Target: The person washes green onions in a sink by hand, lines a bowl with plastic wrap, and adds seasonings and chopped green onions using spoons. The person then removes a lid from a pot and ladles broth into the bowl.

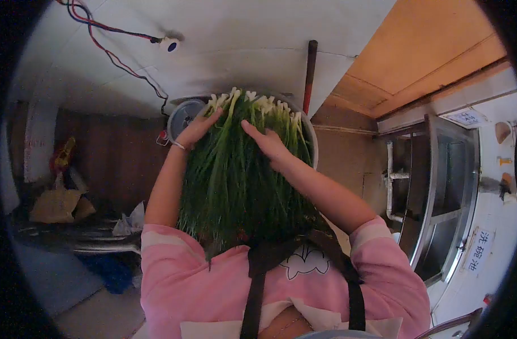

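Note:
A large bunch of green onions [236, 181] spreads over a round tub [312, 135], white root ends at the far side and long green leaves hanging toward my pink shirt. My left hand [199, 129] grips the left side of the bunch just below the white ends, its thumb on top and its other fingers mostly hidden among the stalks. Further right, my right hand [268, 144] holds the stalks near the middle, thumb stretched across them and fingertips buried in the greens. Most of the tub is covered by the leaves.
Beside the tub stands a grey round container [186, 114] at the left. A long handle [310, 76] leans against the white wall behind. Metal-framed sinks [448, 192] line the right side. Brown paper bags [60, 204] lie at the left, and a cable [117, 59] hangs down the wall.

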Demonstrator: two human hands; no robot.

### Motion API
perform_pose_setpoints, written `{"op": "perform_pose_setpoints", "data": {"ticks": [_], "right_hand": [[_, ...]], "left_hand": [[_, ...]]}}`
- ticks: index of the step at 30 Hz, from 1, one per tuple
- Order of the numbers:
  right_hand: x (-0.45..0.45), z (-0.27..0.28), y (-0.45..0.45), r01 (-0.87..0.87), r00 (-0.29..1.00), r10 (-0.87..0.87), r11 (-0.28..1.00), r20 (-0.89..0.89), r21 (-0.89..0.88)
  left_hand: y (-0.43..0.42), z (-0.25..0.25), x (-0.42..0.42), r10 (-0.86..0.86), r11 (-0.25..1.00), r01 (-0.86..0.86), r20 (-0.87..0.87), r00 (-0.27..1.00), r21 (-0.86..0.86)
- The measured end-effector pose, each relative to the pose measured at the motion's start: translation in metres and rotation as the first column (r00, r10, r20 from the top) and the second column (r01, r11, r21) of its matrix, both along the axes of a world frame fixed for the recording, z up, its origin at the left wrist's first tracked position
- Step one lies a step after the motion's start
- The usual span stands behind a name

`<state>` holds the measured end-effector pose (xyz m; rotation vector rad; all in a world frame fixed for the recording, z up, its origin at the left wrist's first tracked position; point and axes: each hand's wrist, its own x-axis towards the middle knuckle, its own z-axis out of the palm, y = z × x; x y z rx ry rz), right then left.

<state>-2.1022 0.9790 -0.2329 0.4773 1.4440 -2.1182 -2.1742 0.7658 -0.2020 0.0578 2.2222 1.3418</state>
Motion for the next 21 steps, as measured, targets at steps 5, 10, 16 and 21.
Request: {"op": "perform_pose_setpoints", "data": {"ticks": [5, 10, 16, 21], "right_hand": [[0.015, 0.026, -0.005, -0.021, 0.966, 0.123, 0.915, -0.228, 0.403], [0.027, 0.026, -0.010, 0.243, 0.790, 0.314, 0.628, -0.527, 0.739], [0.044, 0.037, -0.028, 0.148, 0.849, 0.082, 0.911, -0.522, 0.384], [0.055, 0.074, -0.027, 0.155, 0.802, 0.056, 0.942, -0.594, 0.299]], "left_hand": [[0.008, 0.020, 0.021, 0.083, 0.984, -0.113, 0.206, 0.975, 0.137], [-0.003, 0.008, 0.037, 0.126, 0.943, -0.156, 0.119, 0.985, 0.294], [0.000, 0.022, 0.058, 0.183, 0.848, -0.327, 0.348, 0.919, 0.417], [-0.005, 0.045, 0.078, 0.252, 0.781, -0.361, 0.273, 0.929, 0.509]]}}
